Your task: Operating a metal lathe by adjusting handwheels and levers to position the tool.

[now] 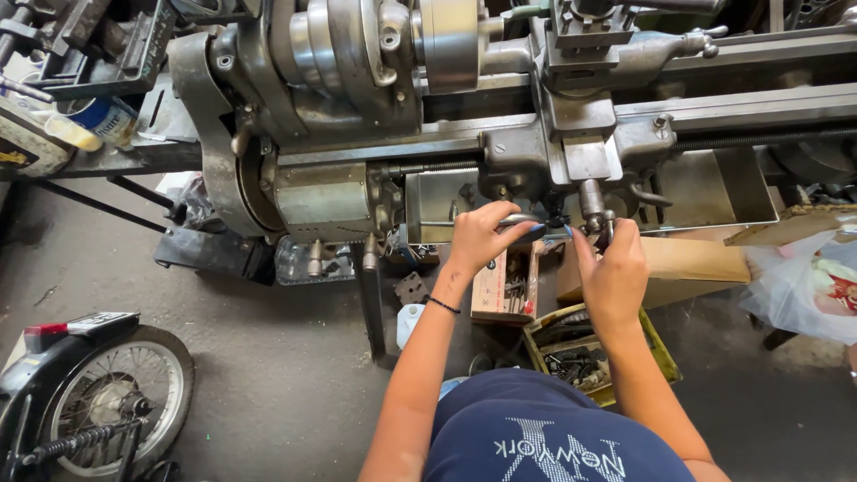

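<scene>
**Both hands at the lathe carriage controls**

Down at the front of a large grey metal lathe [375,107], both bare hands work at the carriage apron [571,152]. The left hand [478,236], with a thin dark band on its wrist, has its fingers curled together around a short shiny metal handle [520,219] that sticks out sideways below the apron; the thumb lies under it and the fingertips over it. The right hand [614,272] is raised just beside it, fingers closed about a small dark metal lever or knob [600,223] hanging under the apron; how firmly it grips is hard to tell, since the palm hides most of the part. The two hands are near each other but not touching.

Below them, on the grey concrete floor [268,375], sits a small pinkish cardboard box of metal bits [505,286] directly under the left hand, and a yellow-green open crate holding dark metal parts [585,357] under the right forearm. A flat brown cardboard box [687,261] lies to the right of the hands, with a clear plastic bag [803,281] beyond it. Well apart at the lower left stands a spoked motorcycle wheel with a black mudguard [98,393]. A blue and white tin can [105,118] rests on the shelf at the upper left.
</scene>
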